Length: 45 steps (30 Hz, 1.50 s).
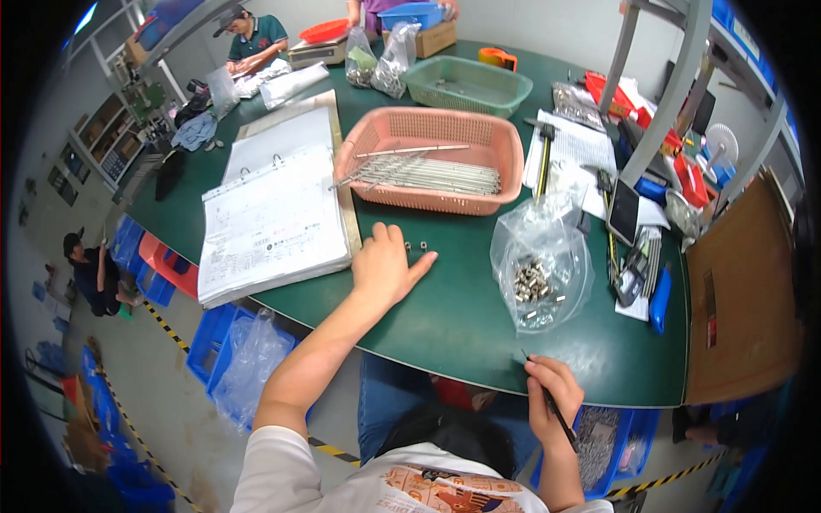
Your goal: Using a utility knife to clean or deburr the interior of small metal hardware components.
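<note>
My left hand point(385, 265) lies flat on the green table point(445, 316), fingers spread, its fingertips next to two small metal fittings point(416, 247). My right hand point(552, 395) hangs at the table's near edge, closed on a thin dark rod point(558, 415) that points down. A clear plastic bag point(540, 261) holding several small metal fittings lies between the hands, to the right. Just beyond my left hand stands a pink plastic basket point(432, 128) with several long thin metal rods point(428, 175) inside.
An open ring binder point(269, 209) with paper sheets lies at the left. A green basket point(466, 84), bags of parts and a scale stand farther back. Tools, papers and a tablet crowd the right side. Other people sit across the table and on the floor at left. Blue bins stand below.
</note>
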Available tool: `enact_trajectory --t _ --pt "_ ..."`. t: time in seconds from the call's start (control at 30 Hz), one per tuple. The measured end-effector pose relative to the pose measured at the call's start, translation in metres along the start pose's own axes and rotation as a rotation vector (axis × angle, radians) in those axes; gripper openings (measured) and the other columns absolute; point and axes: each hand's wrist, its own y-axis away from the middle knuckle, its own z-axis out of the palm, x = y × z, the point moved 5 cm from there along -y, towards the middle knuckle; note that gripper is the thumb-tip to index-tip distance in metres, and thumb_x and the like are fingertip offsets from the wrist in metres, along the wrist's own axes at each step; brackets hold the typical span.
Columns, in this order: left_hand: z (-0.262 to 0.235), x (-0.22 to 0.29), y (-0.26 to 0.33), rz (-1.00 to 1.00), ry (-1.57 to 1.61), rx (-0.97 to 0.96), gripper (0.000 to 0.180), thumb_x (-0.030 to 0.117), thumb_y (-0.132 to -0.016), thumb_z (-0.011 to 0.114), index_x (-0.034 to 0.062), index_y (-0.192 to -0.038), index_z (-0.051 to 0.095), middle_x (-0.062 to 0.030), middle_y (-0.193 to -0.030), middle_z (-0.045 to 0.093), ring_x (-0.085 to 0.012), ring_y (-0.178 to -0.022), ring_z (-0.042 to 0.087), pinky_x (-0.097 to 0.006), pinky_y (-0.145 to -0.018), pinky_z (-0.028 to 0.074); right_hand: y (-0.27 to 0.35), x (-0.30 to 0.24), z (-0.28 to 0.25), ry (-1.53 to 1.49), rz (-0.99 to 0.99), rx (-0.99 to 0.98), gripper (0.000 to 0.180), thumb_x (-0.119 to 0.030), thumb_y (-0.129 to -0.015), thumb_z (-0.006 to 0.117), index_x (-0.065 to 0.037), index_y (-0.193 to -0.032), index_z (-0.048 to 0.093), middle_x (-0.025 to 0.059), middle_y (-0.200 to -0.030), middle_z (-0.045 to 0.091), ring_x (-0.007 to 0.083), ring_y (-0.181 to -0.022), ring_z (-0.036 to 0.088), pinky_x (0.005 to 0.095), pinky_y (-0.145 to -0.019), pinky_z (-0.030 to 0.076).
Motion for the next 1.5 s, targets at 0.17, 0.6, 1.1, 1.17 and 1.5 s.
enact_trajectory --t 0.17,0.6,1.1,1.17,1.5 --pt "0.015 0.012 -0.019 0.104 0.151 -0.014 0.038 0.036 -0.082 0.060 -0.0006 -0.083 0.049 -0.0166 -0.081 0.051 -0.0332 -0.063 0.059 -0.042 -0.052 0.049 -0.006 0.012 0.008 -0.045 0.046 -0.007 0.017 0.004 -0.075 0.061 -0.001 -0.091 0.063 0.0175 -0.090 0.064 0.0283 -0.077 0.064 0.0312 -0.067 0.050" --pt "0.027 -0.007 -0.038 0.150 0.070 0.024 0.025 0.027 -0.085 0.053 0.0018 -0.084 0.052 -0.0192 -0.084 0.056 -0.0381 -0.068 0.059 -0.047 -0.059 0.049 0.002 0.019 0.009 0.020 -0.039 0.034 0.021 0.005 -0.071 0.063 -0.003 -0.091 0.065 0.0155 -0.089 0.064 0.0280 -0.075 0.065 0.0311 -0.063 0.051" --pt "-0.053 0.074 0.012 0.615 0.382 0.252 0.014 0.013 -0.073 0.063 0.0056 -0.082 0.057 -0.0087 -0.082 0.054 -0.0278 -0.078 0.054 -0.038 -0.066 0.044 0.024 0.040 -0.030 -0.220 0.332 0.305 0.016 -0.001 -0.085 0.054 0.003 -0.097 0.063 0.0123 -0.081 0.060 0.0154 -0.065 0.060 0.0237 -0.059 0.049" --pt "-0.057 0.114 0.018 0.727 0.476 0.125 0.015 0.011 -0.069 0.067 0.0058 -0.079 0.058 -0.0079 -0.080 0.054 -0.0269 -0.078 0.054 -0.037 -0.067 0.044 0.021 0.039 -0.024 -0.198 0.338 0.257 0.017 0.000 -0.086 0.052 0.004 -0.099 0.062 0.0106 -0.079 0.058 0.0139 -0.063 0.059 0.0222 -0.058 0.049" --pt "-0.029 0.150 0.019 0.714 0.489 0.007 0.013 0.010 -0.063 0.066 0.0052 -0.072 0.057 -0.0083 -0.075 0.056 -0.0264 -0.075 0.056 -0.039 -0.065 0.044 0.034 0.007 -0.048 0.148 0.177 0.241 0.020 0.000 -0.081 0.057 0.001 -0.100 0.062 0.0130 -0.084 0.058 0.0174 -0.068 0.055 0.0267 -0.059 0.047"
